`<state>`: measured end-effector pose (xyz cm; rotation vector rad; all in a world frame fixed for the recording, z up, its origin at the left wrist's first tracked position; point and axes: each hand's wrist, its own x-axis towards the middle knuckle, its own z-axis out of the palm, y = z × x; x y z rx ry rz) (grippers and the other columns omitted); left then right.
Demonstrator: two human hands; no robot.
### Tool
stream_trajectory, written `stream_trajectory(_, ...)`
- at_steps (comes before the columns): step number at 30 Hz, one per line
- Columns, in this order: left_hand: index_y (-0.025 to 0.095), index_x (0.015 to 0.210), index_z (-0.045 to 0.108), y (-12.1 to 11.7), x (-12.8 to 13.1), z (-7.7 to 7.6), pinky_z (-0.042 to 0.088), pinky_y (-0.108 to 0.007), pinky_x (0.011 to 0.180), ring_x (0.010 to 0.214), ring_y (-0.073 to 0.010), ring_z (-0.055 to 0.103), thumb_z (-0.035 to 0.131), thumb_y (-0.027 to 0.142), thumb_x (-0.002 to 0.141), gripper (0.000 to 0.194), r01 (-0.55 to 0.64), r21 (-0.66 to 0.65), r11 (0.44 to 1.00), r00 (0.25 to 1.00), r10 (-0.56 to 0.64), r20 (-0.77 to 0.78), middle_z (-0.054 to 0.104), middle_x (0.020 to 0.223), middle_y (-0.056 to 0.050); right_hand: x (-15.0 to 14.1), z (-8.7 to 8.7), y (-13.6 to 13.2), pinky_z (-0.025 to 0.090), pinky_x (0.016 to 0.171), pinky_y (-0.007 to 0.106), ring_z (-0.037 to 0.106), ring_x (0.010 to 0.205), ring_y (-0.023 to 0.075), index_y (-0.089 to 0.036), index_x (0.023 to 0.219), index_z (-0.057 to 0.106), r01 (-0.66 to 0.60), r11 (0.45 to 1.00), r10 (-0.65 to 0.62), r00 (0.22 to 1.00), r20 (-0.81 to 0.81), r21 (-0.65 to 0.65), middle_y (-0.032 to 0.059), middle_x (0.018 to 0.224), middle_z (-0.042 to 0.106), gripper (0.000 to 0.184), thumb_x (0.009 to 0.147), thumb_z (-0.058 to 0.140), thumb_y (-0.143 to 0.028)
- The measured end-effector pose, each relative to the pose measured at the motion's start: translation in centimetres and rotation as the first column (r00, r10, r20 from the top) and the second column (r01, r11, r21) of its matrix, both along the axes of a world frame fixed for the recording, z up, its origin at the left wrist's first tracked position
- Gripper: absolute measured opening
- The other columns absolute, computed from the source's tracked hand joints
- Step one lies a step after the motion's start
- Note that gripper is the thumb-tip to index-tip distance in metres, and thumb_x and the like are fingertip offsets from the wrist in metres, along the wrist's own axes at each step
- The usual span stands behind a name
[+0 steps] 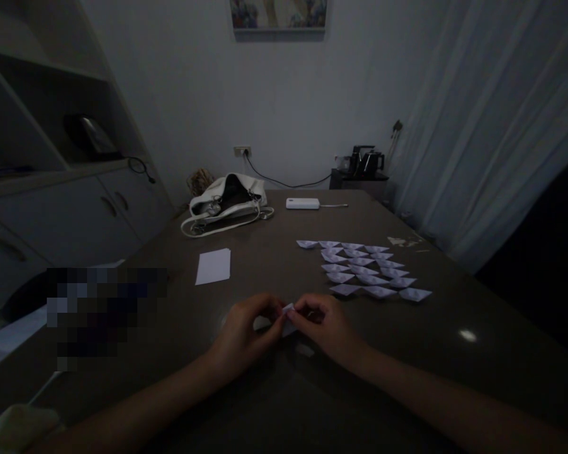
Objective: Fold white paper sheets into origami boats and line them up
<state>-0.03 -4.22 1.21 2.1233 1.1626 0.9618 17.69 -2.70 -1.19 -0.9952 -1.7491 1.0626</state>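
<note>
My left hand (246, 331) and my right hand (326, 325) meet above the near middle of a dark table (454, 353). Both pinch one small folded piece of white paper (288, 318) between their fingertips. The paper is mostly hidden by my fingers, so its shape is unclear. Just beyond my right hand lie several folded paper boats (364, 268) in rows. A small stack of white paper sheets (213, 266) lies beyond my left hand.
A white handbag (227, 202) and a white power bank (303, 203) with a cable sit at the table's far end. A kettle set (365, 162) stands on a side unit by the curtain. Cabinets line the left wall. A blurred patch covers the left.
</note>
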Motion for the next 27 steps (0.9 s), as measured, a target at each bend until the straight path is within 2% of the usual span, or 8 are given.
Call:
stream_trajectory(7,0.018,0.077,0.055,-0.2,0.3,0.0,0.05,-0.03,0.074,0.084,-0.0189,0.064,0.055,0.016,0.081,0.005,0.003,0.098,0.995,1.0,0.0,-0.025,0.067,0.093,-0.007,-0.1,-0.1,-0.2,0.04,0.052,0.02,0.054,0.057,0.0105,-0.017,0.067,0.06,0.025,1.0,-0.024,1.0,-0.005,0.019,-0.0014,0.062,0.059,0.011,0.078,0.059,-0.019)
stream_trajectory(10,0.018,0.078,0.054,-0.4,0.3,-0.3,0.05,-0.029,0.077,0.091,-0.0191,0.062,0.055,0.012,0.08,0.006,0.051,0.18,0.982,0.998,-0.041,-0.057,0.065,0.099,-0.008,-0.1,0.0,-0.3,0.04,0.053,0.02,0.054,0.058,0.011,-0.017,0.068,0.058,0.032,0.999,-0.032,0.999,0.006,0.021,-0.002,0.062,0.057,0.008,0.076,0.058,-0.016)
stream_trajectory(13,0.017,0.081,0.056,-0.5,0.3,-0.4,0.05,-0.027,0.076,0.091,-0.0181,0.062,0.056,0.013,0.081,0.005,0.091,0.197,0.976,0.995,-0.081,-0.058,0.062,0.099,-0.008,-0.1,0.1,-0.3,0.04,0.053,0.02,0.052,0.058,0.0109,-0.017,0.067,0.057,0.038,0.999,-0.038,0.999,-0.002,0.022,-0.0027,0.061,0.055,0.007,0.074,0.057,-0.015)
stream_trajectory(17,0.017,0.089,0.058,-0.1,0.1,-0.1,0.052,-0.028,0.075,0.085,-0.0167,0.062,0.053,0.02,0.087,0.006,0.05,0.028,0.998,0.993,-0.053,0.103,0.061,0.093,-0.006,0.0,0.1,-0.1,0.04,0.053,0.02,0.052,0.057,0.0106,-0.017,0.072,0.059,0.02,1.0,-0.019,0.998,-0.061,0.014,-0.0026,0.062,0.055,0.005,0.076,0.058,-0.019)
stream_trajectory(20,0.016,0.091,0.058,0.3,-0.1,0.0,0.053,-0.029,0.075,0.083,-0.017,0.063,0.057,0.026,0.087,0.011,0.054,-0.114,0.992,0.979,-0.03,0.201,0.061,0.092,-0.006,0.0,0.1,0.0,0.041,0.055,0.021,0.054,0.06,0.0111,-0.017,0.077,0.062,-0.015,1.0,0.015,0.995,-0.094,0.004,-0.0012,0.066,0.059,0.005,0.077,0.06,-0.022)
stream_trajectory(23,0.015,0.089,0.059,0.5,-0.2,-0.1,0.053,-0.028,0.074,0.083,-0.017,0.063,0.058,0.028,0.086,0.013,0.068,-0.162,0.985,0.975,-0.031,0.22,0.062,0.09,-0.005,0.1,0.3,-0.1,0.041,0.054,0.021,0.054,0.06,0.011,-0.017,0.075,0.065,-0.056,0.998,0.052,0.99,-0.13,-0.024,-0.0003,0.066,0.059,0.013,0.08,0.06,-0.028)
stream_trajectory(27,0.015,0.087,0.059,0.5,-0.3,-0.1,0.052,-0.028,0.073,0.081,-0.0164,0.063,0.058,0.027,0.086,0.012,0.064,-0.161,0.985,0.977,-0.029,0.211,0.063,0.087,-0.005,0.2,0.4,-0.2,0.039,0.051,0.021,0.053,0.058,0.0113,-0.017,0.075,0.067,-0.086,0.994,0.076,0.986,-0.148,-0.063,0.0004,0.064,0.059,0.023,0.083,0.058,-0.037)
